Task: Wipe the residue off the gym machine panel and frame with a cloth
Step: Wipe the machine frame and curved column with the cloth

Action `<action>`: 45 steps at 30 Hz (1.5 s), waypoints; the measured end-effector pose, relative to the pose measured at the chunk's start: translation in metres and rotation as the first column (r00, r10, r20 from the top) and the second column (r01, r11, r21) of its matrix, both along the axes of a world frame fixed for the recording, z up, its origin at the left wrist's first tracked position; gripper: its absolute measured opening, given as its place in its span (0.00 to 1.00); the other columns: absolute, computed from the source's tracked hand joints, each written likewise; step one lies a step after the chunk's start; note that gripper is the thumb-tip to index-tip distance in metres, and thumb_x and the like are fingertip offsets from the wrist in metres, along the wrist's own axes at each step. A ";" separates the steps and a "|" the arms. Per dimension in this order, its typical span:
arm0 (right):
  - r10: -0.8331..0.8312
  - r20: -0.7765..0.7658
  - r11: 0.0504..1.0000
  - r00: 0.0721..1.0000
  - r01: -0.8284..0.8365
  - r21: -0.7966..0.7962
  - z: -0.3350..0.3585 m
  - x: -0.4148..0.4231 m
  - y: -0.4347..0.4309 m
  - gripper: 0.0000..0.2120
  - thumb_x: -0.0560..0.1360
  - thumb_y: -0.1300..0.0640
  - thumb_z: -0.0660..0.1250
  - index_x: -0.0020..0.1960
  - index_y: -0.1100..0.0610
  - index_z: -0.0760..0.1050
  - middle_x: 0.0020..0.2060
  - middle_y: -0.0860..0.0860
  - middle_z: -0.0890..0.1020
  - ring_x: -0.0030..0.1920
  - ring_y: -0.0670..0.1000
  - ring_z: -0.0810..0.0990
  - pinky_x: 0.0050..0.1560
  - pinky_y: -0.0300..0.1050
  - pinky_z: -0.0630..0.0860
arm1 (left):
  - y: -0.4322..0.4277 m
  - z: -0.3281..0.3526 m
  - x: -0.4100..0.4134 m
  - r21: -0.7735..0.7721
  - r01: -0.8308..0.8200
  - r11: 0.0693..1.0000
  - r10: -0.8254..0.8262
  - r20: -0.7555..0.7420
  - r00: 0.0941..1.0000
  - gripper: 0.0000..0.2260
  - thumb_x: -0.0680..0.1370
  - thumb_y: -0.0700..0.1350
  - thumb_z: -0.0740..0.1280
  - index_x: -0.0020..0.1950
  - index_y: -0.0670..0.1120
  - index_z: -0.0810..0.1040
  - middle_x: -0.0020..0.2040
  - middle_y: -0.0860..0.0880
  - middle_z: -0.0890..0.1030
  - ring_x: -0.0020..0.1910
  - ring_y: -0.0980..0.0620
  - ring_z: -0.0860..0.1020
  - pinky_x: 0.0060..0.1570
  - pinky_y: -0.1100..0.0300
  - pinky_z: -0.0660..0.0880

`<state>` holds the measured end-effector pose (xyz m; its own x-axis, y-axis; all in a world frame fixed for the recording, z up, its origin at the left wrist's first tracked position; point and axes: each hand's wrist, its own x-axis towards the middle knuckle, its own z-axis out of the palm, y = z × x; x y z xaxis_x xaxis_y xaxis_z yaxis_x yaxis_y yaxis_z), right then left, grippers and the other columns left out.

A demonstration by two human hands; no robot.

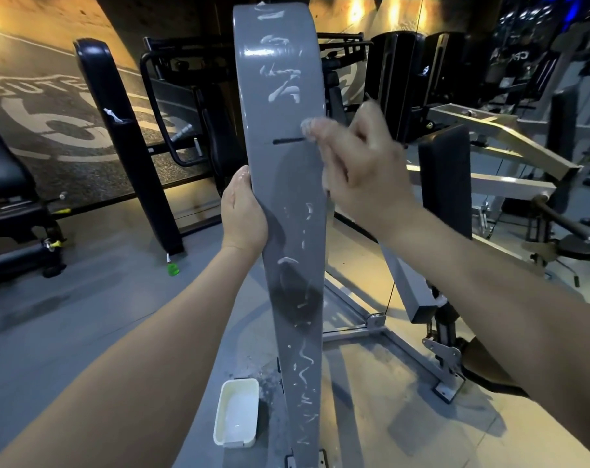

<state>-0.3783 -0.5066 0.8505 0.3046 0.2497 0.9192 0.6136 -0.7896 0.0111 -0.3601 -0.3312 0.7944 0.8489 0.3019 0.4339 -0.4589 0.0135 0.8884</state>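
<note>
A tall grey machine panel [287, 184] rises up the middle of the head view. White residue smears [280, 82] streak its upper part and more run down its lower half. My left hand [243, 214] grips the panel's left edge at mid height. My right hand [358, 157] is blurred at the panel's right edge, its fingertips coated in white and touching the surface near a dark slot [287, 141]. No cloth shows in either hand.
A white rectangular tub [237, 412] sits on the floor left of the panel's base. The grey frame legs [388, 336] spread right. A black padded upright [124, 136] stands left, with a bench [6, 197] at the far left and other machines behind.
</note>
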 end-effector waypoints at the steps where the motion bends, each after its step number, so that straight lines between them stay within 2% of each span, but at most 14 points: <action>1: 0.012 -0.017 0.997 1.000 -0.013 -0.075 -0.012 -0.004 0.000 0.13 0.81 0.62 0.64 0.64 0.57 0.81 0.42 0.57 0.69 0.32 0.55 0.67 0.24 0.51 0.71 | 0.000 0.000 -0.001 0.000 -0.007 1.000 0.007 0.002 1.000 0.19 0.87 0.42 0.50 0.46 0.49 0.79 0.42 0.54 0.81 0.41 0.62 0.78 0.46 0.64 0.75; 4: 0.012 -0.033 0.978 0.999 -0.018 -0.206 -0.024 -0.011 -0.008 0.15 0.80 0.63 0.65 0.64 0.54 0.81 0.42 0.55 0.69 0.32 0.54 0.66 0.23 0.50 0.72 | -0.001 0.000 0.001 -0.011 -0.001 1.000 0.001 0.024 1.000 0.19 0.87 0.42 0.50 0.47 0.45 0.79 0.43 0.50 0.81 0.42 0.59 0.78 0.47 0.60 0.75; 9: -0.026 -0.030 0.998 0.999 0.027 0.056 0.005 -0.006 0.024 0.13 0.77 0.63 0.67 0.59 0.55 0.83 0.43 0.58 0.74 0.30 0.54 0.67 0.24 0.46 0.68 | -0.002 0.001 -0.001 -0.014 -0.004 1.000 0.004 0.032 0.999 0.18 0.86 0.43 0.51 0.44 0.46 0.78 0.40 0.52 0.80 0.41 0.57 0.77 0.46 0.59 0.73; 12: -0.035 -0.041 0.979 0.999 0.026 -0.204 -0.009 -0.013 0.044 0.16 0.75 0.62 0.69 0.61 0.55 0.81 0.45 0.57 0.75 0.29 0.54 0.66 0.27 0.43 0.60 | 0.002 0.000 0.003 -0.012 0.017 1.000 -0.016 0.057 0.998 0.16 0.84 0.44 0.53 0.46 0.46 0.79 0.44 0.47 0.81 0.46 0.49 0.78 0.51 0.50 0.73; 14: -0.023 -0.006 0.949 1.000 0.020 -0.314 -0.012 -0.013 0.038 0.15 0.76 0.60 0.69 0.61 0.53 0.82 0.43 0.55 0.74 0.29 0.52 0.66 0.26 0.42 0.59 | 0.005 -0.003 0.006 -0.002 0.022 1.000 -0.021 0.052 0.998 0.16 0.84 0.45 0.54 0.47 0.41 0.78 0.46 0.44 0.80 0.48 0.46 0.77 0.54 0.47 0.73; 16: -0.032 0.038 0.966 0.999 0.041 -0.254 -0.002 -0.007 0.032 0.12 0.77 0.59 0.69 0.59 0.50 0.83 0.42 0.54 0.73 0.30 0.49 0.62 0.25 0.41 0.60 | 0.004 -0.003 0.007 0.003 0.031 1.000 -0.031 0.050 0.998 0.17 0.84 0.47 0.54 0.47 0.34 0.74 0.45 0.41 0.77 0.45 0.45 0.74 0.48 0.46 0.71; 20: -0.101 0.039 0.987 0.994 0.105 -0.120 0.018 -0.002 0.051 0.11 0.79 0.59 0.66 0.59 0.53 0.83 0.44 0.55 0.75 0.31 0.50 0.60 0.24 0.42 0.63 | 0.005 -0.003 0.007 -0.005 0.040 0.999 -0.039 0.043 0.998 0.18 0.82 0.48 0.55 0.44 0.33 0.69 0.41 0.39 0.73 0.41 0.45 0.69 0.44 0.48 0.66; 26: -0.031 0.127 0.962 0.991 0.064 -0.265 0.009 -0.001 0.045 0.10 0.81 0.58 0.66 0.59 0.53 0.83 0.41 0.55 0.74 0.29 0.52 0.64 0.22 0.43 0.66 | 0.007 -0.004 0.010 -0.018 0.048 0.999 -0.047 0.070 0.996 0.18 0.83 0.45 0.54 0.48 0.31 0.72 0.44 0.32 0.75 0.44 0.44 0.73 0.46 0.47 0.69; 29: -0.056 0.103 0.977 0.993 0.075 -0.198 0.030 0.003 0.053 0.12 0.80 0.59 0.66 0.60 0.51 0.82 0.44 0.56 0.75 0.31 0.50 0.63 0.23 0.42 0.65 | 0.008 -0.005 0.011 -0.010 0.050 0.999 -0.049 0.022 0.999 0.17 0.81 0.47 0.54 0.44 0.32 0.68 0.41 0.35 0.73 0.41 0.45 0.70 0.44 0.47 0.66; 32: -0.067 0.081 0.977 0.994 0.082 -0.197 0.019 0.000 0.054 0.15 0.78 0.63 0.66 0.62 0.53 0.81 0.45 0.57 0.75 0.31 0.50 0.62 0.24 0.42 0.65 | 0.012 -0.003 0.006 0.049 0.061 0.997 -0.062 0.020 0.998 0.17 0.84 0.44 0.53 0.49 0.32 0.73 0.45 0.33 0.77 0.43 0.46 0.73 0.46 0.47 0.70; 35: -0.040 0.050 0.945 0.998 0.054 -0.324 -0.016 -0.009 0.032 0.18 0.76 0.64 0.69 0.64 0.53 0.81 0.42 0.55 0.72 0.31 0.51 0.61 0.24 0.42 0.65 | 0.016 0.000 0.001 0.109 0.071 0.991 -0.073 0.019 0.997 0.17 0.86 0.44 0.53 0.53 0.36 0.78 0.50 0.37 0.81 0.47 0.48 0.77 0.51 0.48 0.74; 39: -0.033 -0.059 0.829 0.998 -0.006 -0.560 -0.038 -0.021 0.012 0.22 0.72 0.66 0.72 0.64 0.53 0.79 0.44 0.56 0.71 0.32 0.52 0.63 0.23 0.43 0.65 | 0.016 0.003 -0.002 0.163 0.041 0.986 -0.039 -0.011 0.999 0.17 0.85 0.45 0.52 0.52 0.40 0.79 0.49 0.41 0.82 0.48 0.47 0.79 0.55 0.45 0.76; 42: -0.066 -0.042 0.887 0.997 0.039 -0.459 -0.019 -0.019 0.014 0.19 0.74 0.66 0.70 0.61 0.49 0.80 0.44 0.54 0.71 0.31 0.53 0.70 0.25 0.42 0.62 | 0.012 0.002 -0.004 0.090 0.045 0.995 -0.043 -0.027 0.999 0.18 0.84 0.47 0.52 0.52 0.35 0.75 0.45 0.42 0.79 0.45 0.50 0.76 0.49 0.50 0.73; 45: -0.096 -0.075 0.957 0.993 0.071 -0.283 -0.021 -0.020 0.021 0.19 0.75 0.66 0.67 0.62 0.51 0.80 0.43 0.55 0.71 0.30 0.54 0.69 0.26 0.42 0.63 | 0.007 0.001 -0.006 0.076 0.003 0.997 0.000 -0.036 0.999 0.18 0.85 0.47 0.52 0.53 0.35 0.76 0.49 0.37 0.80 0.45 0.51 0.76 0.49 0.52 0.72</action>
<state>-0.3980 -0.4858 0.8291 0.4110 0.4625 0.7856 0.5537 -0.8113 0.1879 -0.3664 -0.3241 0.7959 0.8646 0.2681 0.4249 -0.4270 -0.0536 0.9027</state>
